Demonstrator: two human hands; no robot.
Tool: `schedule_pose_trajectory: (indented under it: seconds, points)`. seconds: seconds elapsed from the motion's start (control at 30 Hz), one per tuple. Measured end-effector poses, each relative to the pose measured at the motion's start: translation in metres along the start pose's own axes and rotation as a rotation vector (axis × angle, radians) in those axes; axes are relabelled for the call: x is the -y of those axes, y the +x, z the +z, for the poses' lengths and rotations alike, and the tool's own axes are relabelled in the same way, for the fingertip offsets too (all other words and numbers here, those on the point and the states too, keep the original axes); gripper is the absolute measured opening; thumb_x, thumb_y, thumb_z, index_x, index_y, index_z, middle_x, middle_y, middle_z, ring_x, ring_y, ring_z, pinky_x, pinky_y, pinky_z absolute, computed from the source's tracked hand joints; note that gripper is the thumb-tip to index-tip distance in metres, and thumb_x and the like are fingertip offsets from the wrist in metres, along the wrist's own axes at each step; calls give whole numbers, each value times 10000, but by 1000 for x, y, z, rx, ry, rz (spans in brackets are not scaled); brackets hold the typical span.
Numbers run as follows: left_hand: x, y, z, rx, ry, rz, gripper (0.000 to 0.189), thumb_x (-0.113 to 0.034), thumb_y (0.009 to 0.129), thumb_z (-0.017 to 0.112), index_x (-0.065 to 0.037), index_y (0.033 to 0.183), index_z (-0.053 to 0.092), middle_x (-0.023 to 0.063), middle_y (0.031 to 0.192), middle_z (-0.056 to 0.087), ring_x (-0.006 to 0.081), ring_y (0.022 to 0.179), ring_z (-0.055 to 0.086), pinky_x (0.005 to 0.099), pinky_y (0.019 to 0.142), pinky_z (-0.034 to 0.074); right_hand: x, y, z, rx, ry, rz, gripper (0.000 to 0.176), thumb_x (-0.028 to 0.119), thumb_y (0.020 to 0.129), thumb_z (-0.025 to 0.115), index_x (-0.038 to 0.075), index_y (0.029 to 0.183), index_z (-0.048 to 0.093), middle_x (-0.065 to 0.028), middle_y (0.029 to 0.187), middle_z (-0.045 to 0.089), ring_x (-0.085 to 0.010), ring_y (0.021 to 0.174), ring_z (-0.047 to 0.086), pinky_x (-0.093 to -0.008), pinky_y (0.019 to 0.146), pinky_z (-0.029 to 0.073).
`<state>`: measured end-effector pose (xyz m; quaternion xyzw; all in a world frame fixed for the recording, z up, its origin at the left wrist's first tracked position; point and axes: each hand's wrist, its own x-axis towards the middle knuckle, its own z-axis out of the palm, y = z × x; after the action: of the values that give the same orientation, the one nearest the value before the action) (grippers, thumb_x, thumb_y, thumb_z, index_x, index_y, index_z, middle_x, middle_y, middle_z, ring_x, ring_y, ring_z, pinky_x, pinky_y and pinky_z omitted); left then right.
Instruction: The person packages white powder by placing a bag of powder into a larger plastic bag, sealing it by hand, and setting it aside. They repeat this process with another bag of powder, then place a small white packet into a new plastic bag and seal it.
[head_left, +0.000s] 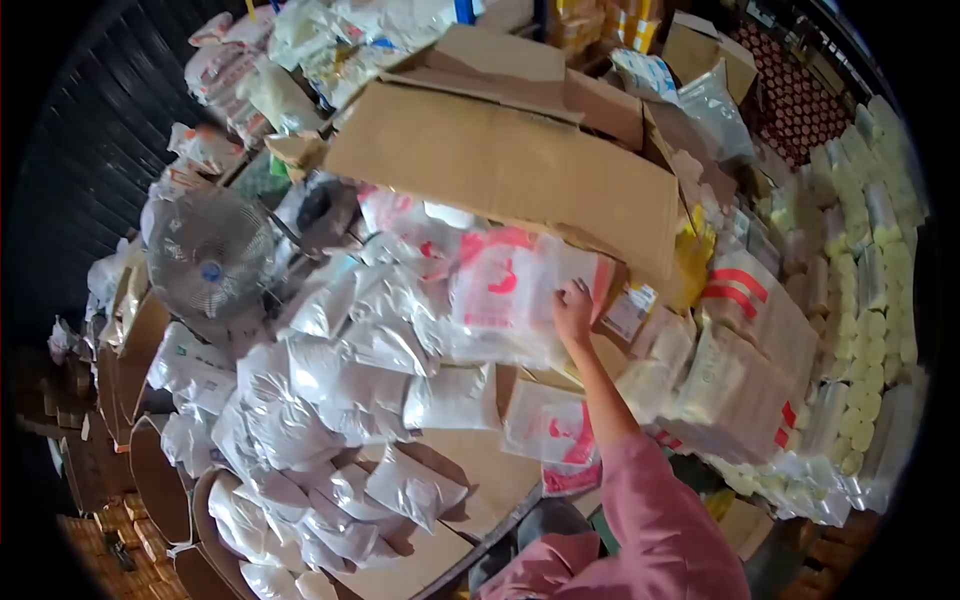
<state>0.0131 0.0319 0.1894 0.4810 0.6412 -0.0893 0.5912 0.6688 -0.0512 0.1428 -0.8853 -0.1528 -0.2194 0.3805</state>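
Note:
My right hand (574, 308) reaches forward from a pink sleeve and rests at the right edge of a stack of clear plastic bags with red print (490, 285). Its fingers are bent, and what they hold, if anything, is too small to make out. A smaller clear bag with a red mark (550, 425) lies nearer to me, left of my forearm. White filled pouches (415, 485) are heaped to the left of the bag stack. My left hand is not in view.
An opened cardboard box (510, 165) stands behind the bag stack. A round fan (210, 260) is at the left. Wrapped packs with red stripes (745, 350) and stacked pale rolls (865, 390) fill the right side. A yellow bag (692, 260) lies beside the box.

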Motion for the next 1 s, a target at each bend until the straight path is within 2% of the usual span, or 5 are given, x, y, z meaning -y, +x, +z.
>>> schedule_pose_trajectory:
  seconds: [0.07, 0.2, 0.47, 0.87, 1.0]
  points:
    - [2, 3, 4, -4, -24, 25, 197, -148, 914, 582, 4, 1037, 613, 90, 845, 664, 146, 728, 632, 266, 617, 519, 30, -10, -22, 91, 706, 609, 145, 129, 787, 652, -5, 808, 601, -53, 758, 603, -148, 724, 575, -288, 702, 458]
    - [10, 14, 3, 4, -122, 250, 199, -154, 922, 575, 0, 1045, 606, 81, 845, 664, 144, 736, 634, 267, 621, 521, 119, -94, -44, 316, 980, 731, 98, 129, 784, 650, 46, 762, 603, -17, 689, 569, -113, 670, 518, -299, 600, 428]
    - [-158, -85, 59, -109, -115, 372, 380, -250, 881, 672, 54, 1081, 561, 165, 985, 670, 195, 817, 670, 296, 648, 558, 240, -308, -145, 1543, 679, -412, 232, 188, 780, 695, -16, 846, 607, -239, 890, 581, -385, 818, 596, -446, 716, 471]
    - [-82, -73, 58, 2, -745, 510, 166, -134, 911, 607, 32, 903, 611, 63, 832, 645, 130, 708, 621, 268, 659, 534, 270, -279, -201, 1411, 704, -159, 259, 57, 860, 640, 22, 1111, 585, -146, 877, 693, -168, 762, 674, -307, 674, 528]
    - [-97, -106, 51, -481, -461, 832, 173, -124, 848, 677, 23, 901, 604, 60, 807, 607, 97, 719, 590, 231, 607, 479, 305, -265, -226, 1421, 740, 273, 539, -24, 863, 604, -15, 1339, 352, -156, 871, 699, -161, 734, 676, -282, 657, 546]
